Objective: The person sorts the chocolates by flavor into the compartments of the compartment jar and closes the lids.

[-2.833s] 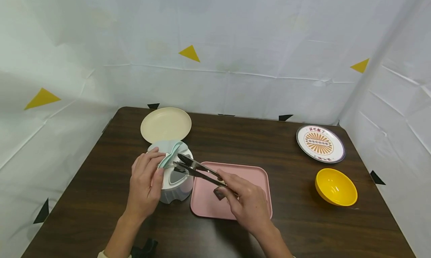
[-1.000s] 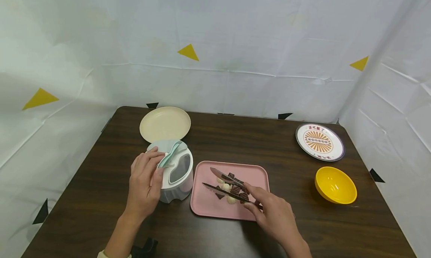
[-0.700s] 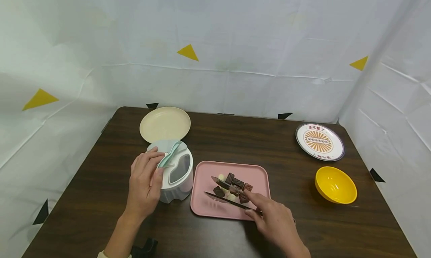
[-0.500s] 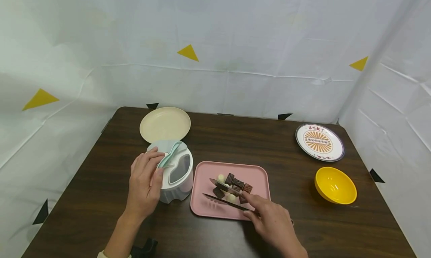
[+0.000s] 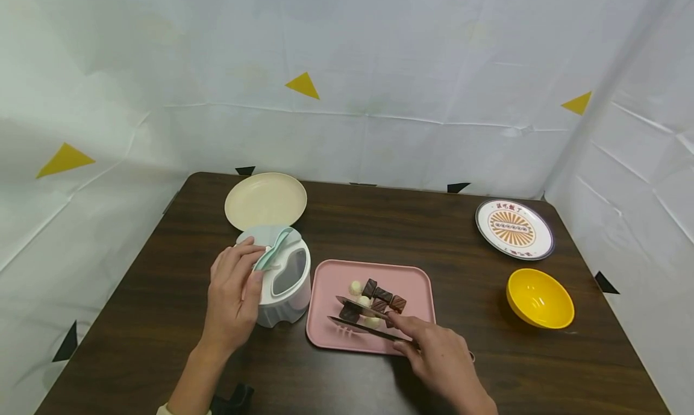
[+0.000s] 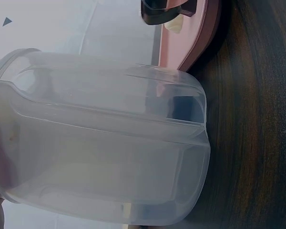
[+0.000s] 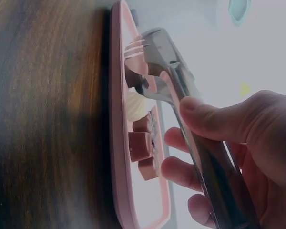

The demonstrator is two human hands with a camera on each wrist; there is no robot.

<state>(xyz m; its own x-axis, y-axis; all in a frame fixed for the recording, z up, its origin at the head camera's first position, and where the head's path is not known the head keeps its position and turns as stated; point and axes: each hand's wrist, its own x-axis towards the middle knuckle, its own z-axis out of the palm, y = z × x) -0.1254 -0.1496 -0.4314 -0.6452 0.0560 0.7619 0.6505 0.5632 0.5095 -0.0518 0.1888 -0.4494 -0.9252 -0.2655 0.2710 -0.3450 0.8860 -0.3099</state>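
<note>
My left hand (image 5: 233,297) pinches the raised mint-green lid flap (image 5: 275,249) on a round, translucent white divided container (image 5: 290,305). In the left wrist view the container's clear wall (image 6: 100,143) fills most of the picture. To its right lies a pink tray (image 5: 328,282) with several dark and white chocolates. My right hand (image 5: 436,355) holds metal tongs (image 5: 371,330), seen as well in the right wrist view as long steel tongs (image 7: 217,174). Their tips are spread low over the tray, on either side of a dark chocolate (image 5: 349,313); contact cannot be made out.
A cream plate (image 5: 265,201) is behind the container. At the right stand a patterned white plate (image 5: 512,229) and a yellow bowl (image 5: 540,299). The dark wooden table (image 5: 379,222) backs onto white sheeting. A black object (image 5: 235,401) sits beside my left forearm.
The tongs have gone from over the container back down to the tray, then shifted slightly to bracket a dark chocolate. My left hand keeps its hold on the lid flap.
</note>
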